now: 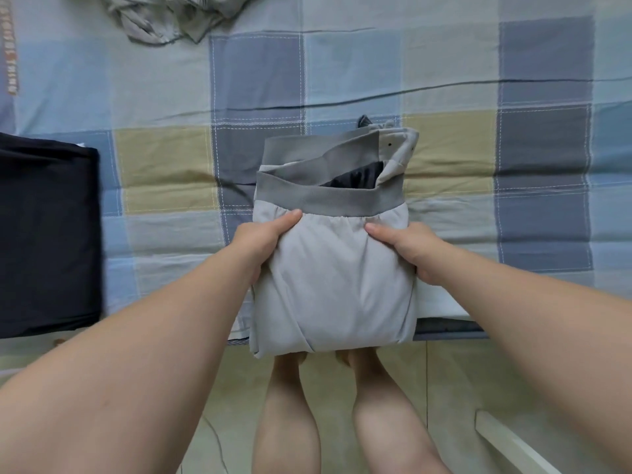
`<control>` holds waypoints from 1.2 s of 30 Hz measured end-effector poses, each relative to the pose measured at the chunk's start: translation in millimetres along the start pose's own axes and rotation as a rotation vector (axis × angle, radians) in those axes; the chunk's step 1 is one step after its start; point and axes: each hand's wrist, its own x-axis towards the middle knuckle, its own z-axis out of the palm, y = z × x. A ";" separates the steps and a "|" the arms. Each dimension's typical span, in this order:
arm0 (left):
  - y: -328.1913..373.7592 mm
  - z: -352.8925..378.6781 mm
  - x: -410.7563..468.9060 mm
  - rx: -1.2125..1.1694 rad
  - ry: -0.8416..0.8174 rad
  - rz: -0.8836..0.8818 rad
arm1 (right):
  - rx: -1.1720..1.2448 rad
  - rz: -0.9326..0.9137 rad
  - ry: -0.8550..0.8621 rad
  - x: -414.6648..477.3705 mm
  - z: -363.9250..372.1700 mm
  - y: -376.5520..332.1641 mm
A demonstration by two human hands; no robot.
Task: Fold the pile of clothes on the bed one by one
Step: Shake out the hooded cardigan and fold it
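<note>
The grey shorts [333,278], nearly folded, are gripped on both sides by the left hand [263,241] and right hand [410,249] at the bed's [444,80] near edge. 1 dark folded cloth [48,234] is laid at its left edge. A crumpled pile [164,15] at its far edge is not yet folded.

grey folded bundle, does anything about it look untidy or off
Yes, at the far end of the bundle. The grey waistband gapes open, showing dark fabric inside, and a pale dotted flap pokes out at the far right corner. The left hand and right hand grip its sides.
</note>
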 end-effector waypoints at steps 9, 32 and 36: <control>109.7 -45.7 -94.5 -0.229 -0.129 0.327 | 0.159 -0.337 -0.015 -102.8 -31.8 -119.3; 35.6 -27.2 -18.3 0.298 0.361 0.456 | -0.082 -0.345 0.228 -23.6 24.1 -43.9; 43.1 -15.2 -31.9 0.672 0.658 0.729 | -0.584 -0.532 0.571 -39.8 29.5 -62.1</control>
